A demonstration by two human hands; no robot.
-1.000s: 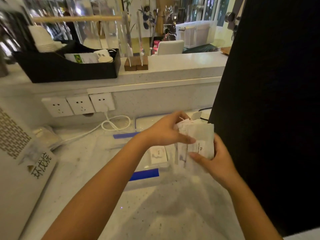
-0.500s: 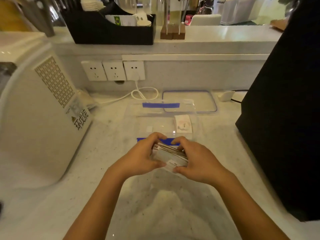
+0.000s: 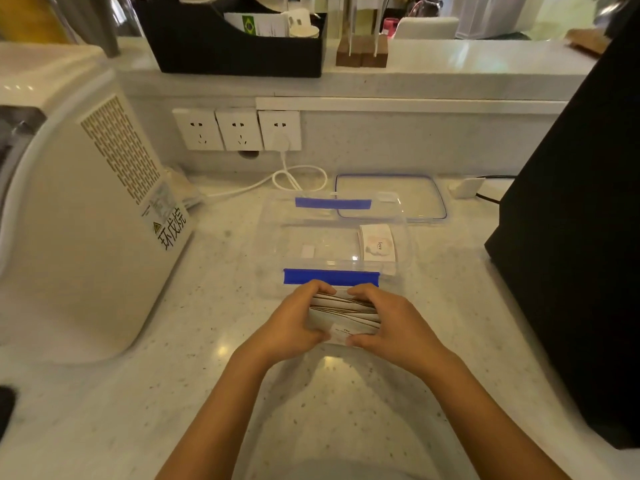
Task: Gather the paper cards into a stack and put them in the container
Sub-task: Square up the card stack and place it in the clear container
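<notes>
A stack of white paper cards (image 3: 344, 315) stands on edge on the counter, squeezed between both hands. My left hand (image 3: 294, 323) grips its left end and my right hand (image 3: 391, 323) grips its right end. Just beyond the hands sits a clear plastic container (image 3: 277, 244) with blue clips on its near and far rims. Inside it, at the right, lies one card with a pink picture and the word "love" (image 3: 377, 243); a small white label shows near its middle.
The container's clear lid (image 3: 415, 192) with a blue seal lies behind it. A large white appliance (image 3: 79, 216) stands at the left, a tall black block (image 3: 581, 237) at the right. Wall sockets and a looped white cable (image 3: 298, 178) are at the back.
The hands came down and toward me with the cards, from a loose fan held over the container to a squared stack on the counter in front of it. The view tilted down.
</notes>
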